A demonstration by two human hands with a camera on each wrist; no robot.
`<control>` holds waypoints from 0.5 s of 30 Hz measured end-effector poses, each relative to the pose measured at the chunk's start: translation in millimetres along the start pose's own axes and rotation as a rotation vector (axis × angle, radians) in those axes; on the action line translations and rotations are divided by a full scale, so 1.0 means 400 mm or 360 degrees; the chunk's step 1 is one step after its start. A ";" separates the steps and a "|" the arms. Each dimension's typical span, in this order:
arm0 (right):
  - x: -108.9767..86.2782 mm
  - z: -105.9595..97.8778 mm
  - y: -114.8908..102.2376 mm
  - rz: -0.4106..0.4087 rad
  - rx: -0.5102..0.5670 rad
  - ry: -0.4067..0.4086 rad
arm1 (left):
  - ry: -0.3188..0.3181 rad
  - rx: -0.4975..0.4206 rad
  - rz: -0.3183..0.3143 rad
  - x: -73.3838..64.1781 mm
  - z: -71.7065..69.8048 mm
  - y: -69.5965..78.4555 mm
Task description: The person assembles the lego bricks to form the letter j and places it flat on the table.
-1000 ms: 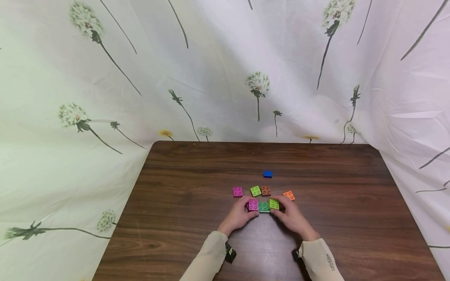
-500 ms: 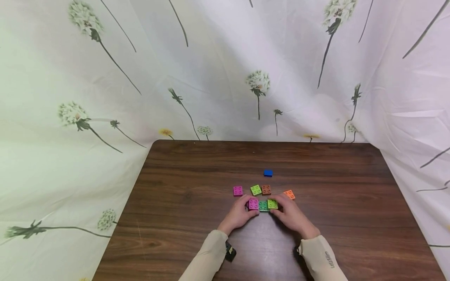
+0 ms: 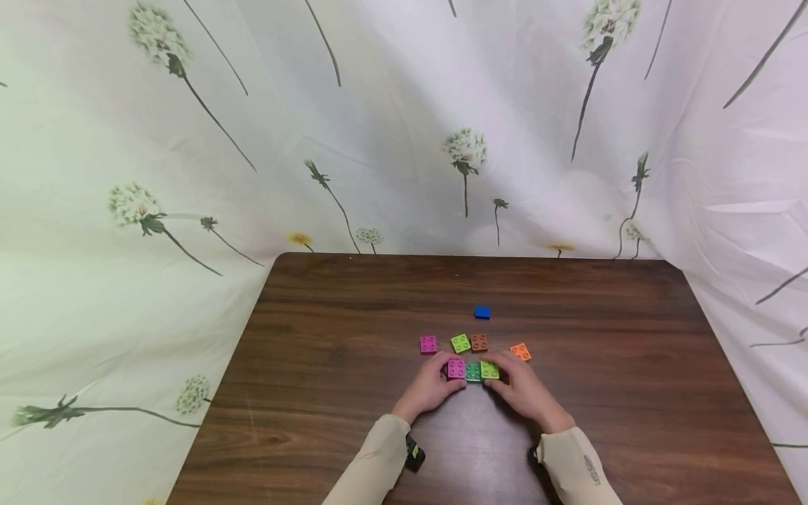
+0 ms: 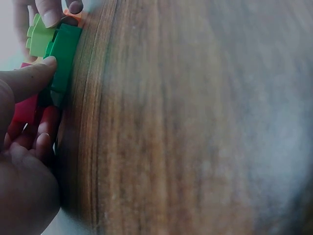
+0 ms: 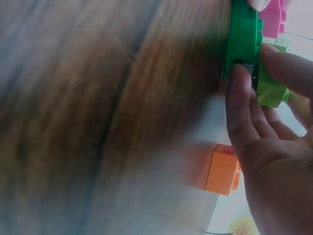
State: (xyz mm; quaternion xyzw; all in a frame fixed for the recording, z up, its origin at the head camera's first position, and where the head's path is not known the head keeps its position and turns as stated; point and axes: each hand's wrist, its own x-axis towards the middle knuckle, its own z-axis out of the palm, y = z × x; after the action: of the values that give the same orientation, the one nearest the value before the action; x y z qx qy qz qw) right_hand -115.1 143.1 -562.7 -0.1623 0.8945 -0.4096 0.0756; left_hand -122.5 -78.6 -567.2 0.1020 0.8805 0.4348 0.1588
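Observation:
In the head view, a green building brick (image 3: pixel 473 372) lies between both hands. My left hand (image 3: pixel 431 386) grips a pink brick (image 3: pixel 456 369) at the green brick's left end. Its thumb (image 4: pixel 34 78) reaches across toward the green brick in the left wrist view. At the other end, my right hand (image 3: pixel 522 391) pinches a lime brick (image 3: pixel 489 370) between thumb and fingers. The right wrist view shows this lime brick (image 5: pixel 271 88) against the studded side of the green brick (image 5: pixel 242 39); whether it is fully pressed down, I cannot tell.
Behind the hands lie loose bricks: a magenta one (image 3: pixel 428 344), a second lime one (image 3: pixel 461 343), a brown one (image 3: pixel 479 342) and, farther back, a blue one (image 3: pixel 482 313). An orange brick (image 3: pixel 520 351) sits just beyond the right hand. The wooden table (image 3: pixel 353 308) meets a flowered cloth.
The lime brick in my right hand has shifted slightly left along the green brick and sits straighter. My left hand keeps its grip on the pink brick, and the loose bricks stay put.

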 end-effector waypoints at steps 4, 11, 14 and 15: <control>-0.005 0.002 0.006 -0.0013 -0.0005 0.0015 | 0.0002 -0.0005 0.0011 -0.001 0.001 -0.001; -0.002 -0.003 0.005 -0.0001 0.0014 -0.0013 | 0.0006 -0.0010 0.0013 -0.001 0.001 -0.002; 0.000 -0.004 0.004 0.0015 0.0005 -0.0022 | 0.0003 -0.0021 0.0010 -0.003 0.000 0.001; 0.001 -0.003 0.003 0.0020 0.0002 -0.0021 | 0.0002 -0.0025 0.0008 -0.003 -0.001 0.001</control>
State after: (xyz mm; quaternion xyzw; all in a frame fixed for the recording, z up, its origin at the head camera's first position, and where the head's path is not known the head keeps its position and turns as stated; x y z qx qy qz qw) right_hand -116.0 144.6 -562.9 -0.1594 0.8948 -0.4085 0.0843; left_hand -121.4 -79.0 -566.5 0.1025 0.8769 0.4423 0.1579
